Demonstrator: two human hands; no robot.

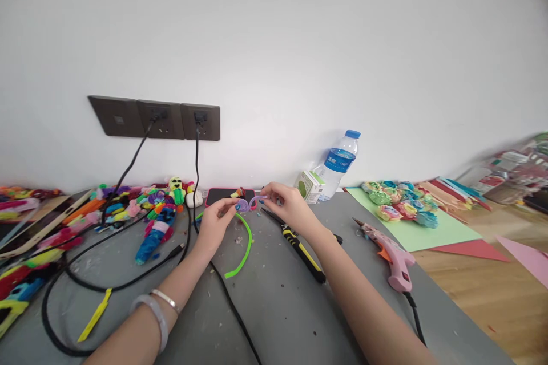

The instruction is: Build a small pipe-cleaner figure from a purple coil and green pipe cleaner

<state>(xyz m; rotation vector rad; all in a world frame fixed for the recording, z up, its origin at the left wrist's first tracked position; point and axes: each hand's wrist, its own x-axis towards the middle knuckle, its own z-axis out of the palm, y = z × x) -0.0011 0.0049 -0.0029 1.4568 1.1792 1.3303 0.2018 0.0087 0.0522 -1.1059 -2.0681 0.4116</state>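
A purple pipe cleaner (243,205) stretches between my two hands, its left part wound into a small coil. My left hand (217,222) pinches the coiled part between thumb and finger. The loose end on the other side is pinched in my right hand (286,205). On the table just below the left fingers curves a bright green pipe cleaner (247,248). Yellow-and-black pliers (303,254) lie partly under my right forearm. A phone (216,196) rests behind the hands against the wall.
Colourful pipe cleaner figures (160,222) and black cables (128,288) cover the left side. A water bottle (340,165) and a small carton (309,185) stand by the wall. To the right lie a pink glue gun (399,265) and paper flowers (400,202) on a green sheet (445,231).
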